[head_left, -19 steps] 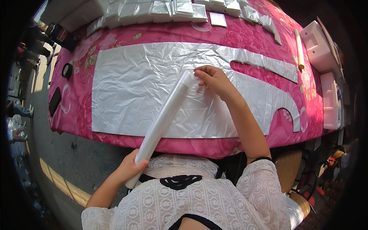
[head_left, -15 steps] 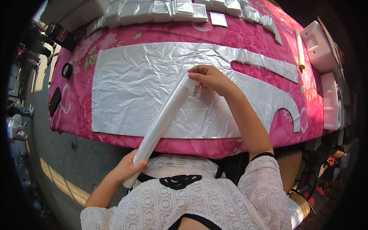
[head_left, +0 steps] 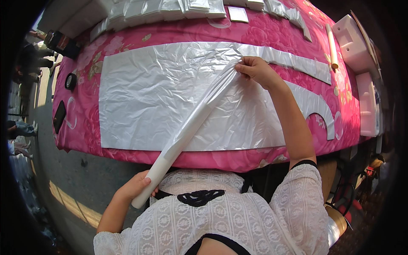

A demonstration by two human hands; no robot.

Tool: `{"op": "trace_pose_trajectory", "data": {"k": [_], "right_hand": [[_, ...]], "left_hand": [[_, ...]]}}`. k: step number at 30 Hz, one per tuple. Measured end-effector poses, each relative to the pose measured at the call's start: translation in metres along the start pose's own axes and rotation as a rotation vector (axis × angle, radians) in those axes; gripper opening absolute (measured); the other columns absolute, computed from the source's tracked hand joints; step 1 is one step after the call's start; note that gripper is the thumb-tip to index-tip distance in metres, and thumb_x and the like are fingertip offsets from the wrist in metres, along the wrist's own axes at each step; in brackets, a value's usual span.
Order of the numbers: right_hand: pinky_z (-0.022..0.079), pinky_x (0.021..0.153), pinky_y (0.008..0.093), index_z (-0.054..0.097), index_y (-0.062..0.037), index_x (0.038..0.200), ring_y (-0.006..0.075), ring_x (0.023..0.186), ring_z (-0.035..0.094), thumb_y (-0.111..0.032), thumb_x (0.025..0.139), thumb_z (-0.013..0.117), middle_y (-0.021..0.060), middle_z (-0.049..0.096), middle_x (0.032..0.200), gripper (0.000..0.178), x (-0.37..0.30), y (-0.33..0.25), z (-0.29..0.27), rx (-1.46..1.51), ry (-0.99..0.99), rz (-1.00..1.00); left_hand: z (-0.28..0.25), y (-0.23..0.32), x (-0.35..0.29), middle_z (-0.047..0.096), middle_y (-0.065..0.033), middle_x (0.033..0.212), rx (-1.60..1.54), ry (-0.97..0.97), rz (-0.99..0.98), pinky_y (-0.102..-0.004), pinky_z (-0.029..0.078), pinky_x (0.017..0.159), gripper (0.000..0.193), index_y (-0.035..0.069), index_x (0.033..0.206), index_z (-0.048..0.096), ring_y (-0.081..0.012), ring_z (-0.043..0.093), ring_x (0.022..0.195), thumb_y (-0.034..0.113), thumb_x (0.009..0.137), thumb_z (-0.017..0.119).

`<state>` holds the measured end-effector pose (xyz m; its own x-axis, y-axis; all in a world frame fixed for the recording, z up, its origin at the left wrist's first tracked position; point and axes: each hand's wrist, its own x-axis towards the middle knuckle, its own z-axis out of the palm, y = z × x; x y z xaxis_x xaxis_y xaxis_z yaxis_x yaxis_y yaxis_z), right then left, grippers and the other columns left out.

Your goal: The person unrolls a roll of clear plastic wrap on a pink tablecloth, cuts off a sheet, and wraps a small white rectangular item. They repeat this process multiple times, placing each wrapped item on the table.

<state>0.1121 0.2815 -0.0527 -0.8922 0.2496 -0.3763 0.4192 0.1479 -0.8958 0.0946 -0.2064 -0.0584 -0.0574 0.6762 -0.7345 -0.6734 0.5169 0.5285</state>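
My left hand (head_left: 138,185) is wrapped round the lower end of a white roll of plastic film (head_left: 166,157), which slants up and to the right from near my waist. At the roll's upper end, my right hand (head_left: 257,71) pinches the gathered loose edge of the film between thumb and fingers. Beneath the roll and my right hand lies a large whitish plastic apron (head_left: 140,97), spread flat and creased, with two strap-like strips and curved cut-outs at its right end. My right hand and forearm hide part of those cut-outs.
A pink floral cloth (head_left: 204,159) covers the table. Stacks of folded plastic packets (head_left: 157,10) line its far side, with a single packet (head_left: 238,14) beside them. A tape roll (head_left: 70,81) and phone (head_left: 60,116) lie left. A cardboard tube (head_left: 332,46) and foam boxes (head_left: 355,42) stand right.
My right hand has moved up and to the right, drawing the film's edge out from the roll into a gathered strip. My left hand still grips the lower end, slightly shifted leftward.
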Motion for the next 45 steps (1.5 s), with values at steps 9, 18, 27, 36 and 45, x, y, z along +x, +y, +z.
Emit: {"op": "trace_pose_trajectory", "data": {"k": [9, 18, 27, 36, 45], "right_hand": [[0.035, 0.055, 0.0187, 0.06, -0.0059, 0.087, 0.0036, 0.062, 0.044, -0.021, 0.087, 0.059, -0.0048, 0.053, 0.073, 0.015, -0.016, 0.026, -0.108, -0.117, 0.266, -0.043], [0.037, 0.053, 0.0202, 0.059, -0.0045, 0.082, 0.0035, 0.058, 0.045, -0.019, 0.088, 0.059, -0.0044, 0.051, 0.066, 0.016, 0.009, -0.021, -0.019, -0.186, -0.058, -0.069], [0.035, 0.051, 0.0226, 0.06, -0.0018, 0.081, 0.0058, 0.055, 0.042, -0.02, 0.086, 0.059, -0.003, 0.05, 0.062, 0.019, 0.032, -0.018, -0.021, -0.302, -0.135, -0.044], [0.045, 0.074, 0.0294, 0.05, -0.0007, 0.121, 0.018, 0.087, 0.055, -0.032, 0.083, 0.062, 0.0129, 0.056, 0.104, 0.051, -0.021, -0.045, -0.002, -0.222, 0.214, -0.194], [0.041, 0.089, 0.0375, 0.054, -0.0118, 0.122, 0.0245, 0.104, 0.049, -0.007, 0.072, 0.056, 0.0076, 0.053, 0.116, 0.05, -0.113, 0.024, 0.085, -1.108, 0.332, -0.777]], "left_hand": [[-0.057, 0.051, -0.061, 0.064, -0.012, 0.087, 0.206, -0.192, -0.296, -0.0307, 0.049, 0.074, 0.054, -0.006, 0.11, 0.054, -0.0195, 0.063, 0.08, 0.031, 0.074, 0.072], [0.056, 0.163, 0.075, 0.061, -0.0138, 0.101, 1.494, 0.267, 0.746, -0.0349, 0.047, 0.081, 0.048, 0.002, 0.105, 0.059, -0.0302, 0.058, 0.098, 0.027, 0.067, 0.074], [0.07, 0.099, 0.114, 0.038, -0.0201, 0.136, 1.805, -0.125, 1.034, -0.0448, 0.023, 0.108, 0.07, -0.005, 0.126, 0.041, -0.0335, 0.035, 0.128, 0.049, 0.082, 0.053], [0.079, 0.065, 0.117, 0.034, -0.0231, 0.138, 1.803, 0.052, 1.004, -0.0508, 0.017, 0.107, 0.078, -0.003, 0.128, 0.04, -0.036, 0.029, 0.131, 0.059, 0.08, 0.046], [0.096, 0.05, 0.117, 0.029, -0.0229, 0.141, 1.878, 0.227, 0.98, -0.0491, 0.019, 0.106, 0.077, -0.001, 0.129, 0.041, -0.0347, 0.025, 0.133, 0.058, 0.08, 0.046]]}}
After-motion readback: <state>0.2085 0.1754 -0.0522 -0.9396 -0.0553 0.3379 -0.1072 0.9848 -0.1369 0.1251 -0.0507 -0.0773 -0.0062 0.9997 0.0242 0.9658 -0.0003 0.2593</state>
